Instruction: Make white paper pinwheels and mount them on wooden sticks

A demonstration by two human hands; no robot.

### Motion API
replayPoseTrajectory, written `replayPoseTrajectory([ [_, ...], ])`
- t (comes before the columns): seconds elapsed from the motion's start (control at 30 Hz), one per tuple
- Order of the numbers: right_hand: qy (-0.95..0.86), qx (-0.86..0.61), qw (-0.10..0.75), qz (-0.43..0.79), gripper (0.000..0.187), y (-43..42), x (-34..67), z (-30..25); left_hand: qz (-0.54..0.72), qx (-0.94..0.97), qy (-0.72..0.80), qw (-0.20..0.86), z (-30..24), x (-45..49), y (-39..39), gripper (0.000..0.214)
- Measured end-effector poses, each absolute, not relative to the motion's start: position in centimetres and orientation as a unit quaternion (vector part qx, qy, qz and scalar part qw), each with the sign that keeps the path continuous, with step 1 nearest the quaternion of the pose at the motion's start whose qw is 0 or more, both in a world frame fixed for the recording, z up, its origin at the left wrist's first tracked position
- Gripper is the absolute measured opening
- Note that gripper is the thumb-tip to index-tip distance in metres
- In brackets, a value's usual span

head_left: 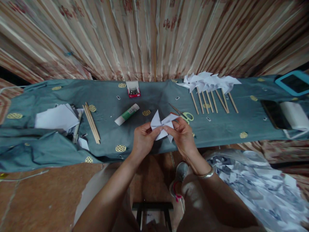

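Note:
A white paper pinwheel (157, 121) is held up over the front part of the cloth-covered table, its blades folded in toward the middle. My left hand (145, 137) grips its left side, with the thumb pressed near the centre. On the right side my right hand (181, 133) pinches it, thumb also close to the centre. Behind my right hand lie scissors (187, 116) with pale green handles. A green and white glue stick (127, 114) rests left of the pinwheel. Farther back stands an open red and white box (133, 90) of small metal pins. Fingers behind the paper are hidden.
Finished pinwheels (210, 82) on wooden sticks lie in a row at the back right. Bare sticks (91, 124) and a stack of white paper (56, 118) are at left. A phone (274, 114) lies far right. Below, a bag of paper scraps (256, 187) stands beside my leg.

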State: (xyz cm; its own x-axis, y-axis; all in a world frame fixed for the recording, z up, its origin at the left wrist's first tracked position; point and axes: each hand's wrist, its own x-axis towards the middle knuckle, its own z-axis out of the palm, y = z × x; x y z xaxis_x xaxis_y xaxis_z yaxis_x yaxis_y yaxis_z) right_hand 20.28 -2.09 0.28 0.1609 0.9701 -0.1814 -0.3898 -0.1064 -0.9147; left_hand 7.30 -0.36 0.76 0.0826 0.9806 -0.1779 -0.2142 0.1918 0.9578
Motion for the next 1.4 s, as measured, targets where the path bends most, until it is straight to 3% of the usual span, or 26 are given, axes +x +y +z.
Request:
replayPoseTrajectory([
  [0.53,-0.294,-0.481,0.606,0.561,0.052,-2.03,20.08,0.12,0.483,0.434,0.492,0.580,0.78,7.13,-0.37,0.019],
  [1.4,-0.306,-0.481,0.585,0.577,0.051,-2.11,20.25,-0.07,0.476,0.373,0.447,0.659,0.29,7.02,-0.22,0.030],
])
